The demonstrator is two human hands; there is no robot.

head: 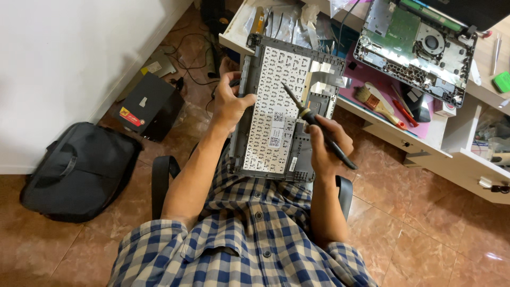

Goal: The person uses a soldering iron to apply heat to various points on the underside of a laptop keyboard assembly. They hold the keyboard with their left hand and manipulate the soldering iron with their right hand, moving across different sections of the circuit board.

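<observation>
Here we sat in a chair [162, 178], looking down past our blue checked shirt [249, 234] at a laptop keyboard panel [279, 106] that lay face down across our lap, its far end resting on the edge of the bench [425, 139]. Our left hand [229, 101] had closed on the panel's left edge, thumb over the dark rim and fingers curled beneath it. Our right hand [325, 148] was wrapped shut around the black handle of a screwdriver [313, 122] — its thin shaft slanted up and to the left, with the tip over the perforated metal backing near the panel's middle, though we could not tell whether the tip touched the metal. Two small printed stickers sat on the backing just left of our right hand. On the bench beyond the panel's upper right corner lay an opened laptop base [417, 50], its green circuit board and round fan exposed, resting on a pink mat [372, 74]. A wide brush [378, 103] with a pale handle and a red-handled tool [405, 112] lay on the mat between the panel and the base. On the tiled floor [435, 234] to our left sat a black bag [79, 170] against the white wall, and a dark box [149, 103] stood just beyond it, near a tangle of cables.
</observation>
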